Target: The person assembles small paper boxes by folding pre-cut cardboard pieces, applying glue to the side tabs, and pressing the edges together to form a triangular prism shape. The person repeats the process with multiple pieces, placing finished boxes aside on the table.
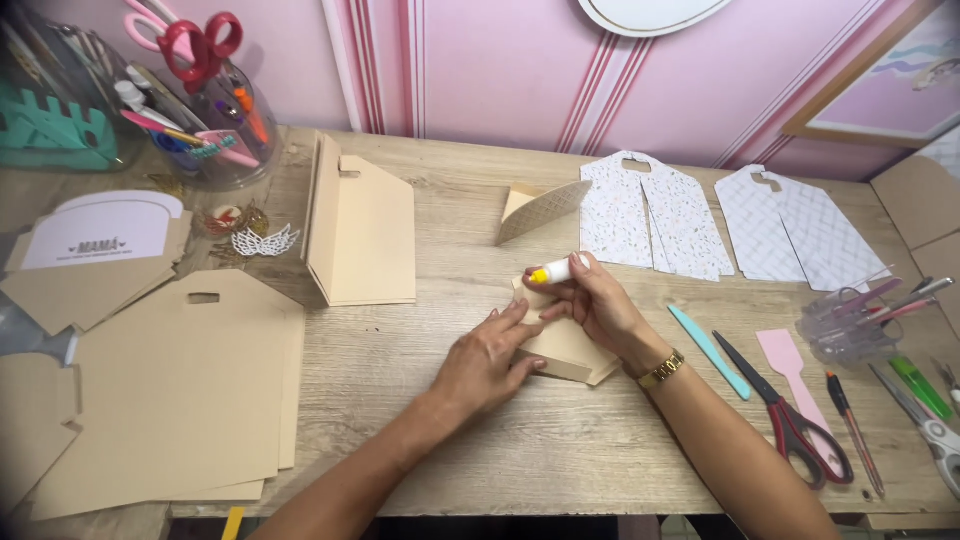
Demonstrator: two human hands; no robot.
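Observation:
My left hand (487,355) rests with fingers spread on a small folded tan card piece (570,352) at the middle of the wooden table (450,430), pressing it down. My right hand (597,303) grips a white glue stick with a yellow end (556,271), held sideways just over the card's far edge. A gold watch sits on the right wrist. A curved cream card piece (538,210) stands just beyond the hands.
Tan card cutouts (180,390) are stacked at left, with a standing folded tan box (360,230) beyond. Patterned paper cutouts (655,215) lie at back right. Red-handled scissors (790,420), a teal tool (708,350), a pink spatula (790,370) and pens lie right. A tool jar (210,110) stands back left.

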